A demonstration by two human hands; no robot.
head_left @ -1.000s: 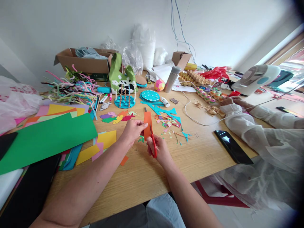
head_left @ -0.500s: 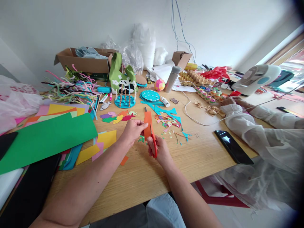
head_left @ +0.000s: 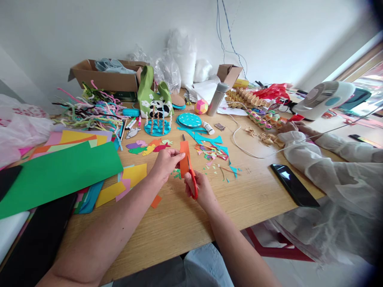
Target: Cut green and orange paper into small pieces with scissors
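The orange strip [head_left: 184, 153] is held above the wooden table [head_left: 167, 235], on the near side of the stack of blue discs [head_left: 189, 120].

From where I stand, a heap of pipe cleaners [head_left: 89, 108] lies well to the left of the discs, with a big green sheet [head_left: 62, 175] nearer the person and left of them. Next come yellow pieces [head_left: 134, 175], then a group of coloured paper fish [head_left: 148, 147], near and left of the discs.

The left hand [head_left: 166, 162], also near-left of them, has thumb and fingers pinched closed on the strip's left edge. The right hand [head_left: 201, 186], on their near side, is curled closed round the handles of the red scissors [head_left: 194, 185], whose blades reach up along the strip; how wide the blades stand, I can't tell.

Paper scraps [head_left: 213, 153] are strewn near-right of the discs, and a grey bottle [head_left: 217, 99] stands beyond and right. Farther right are a dark phone [head_left: 293, 185], nearer the person, and a co-worker's hands [head_left: 290, 126].
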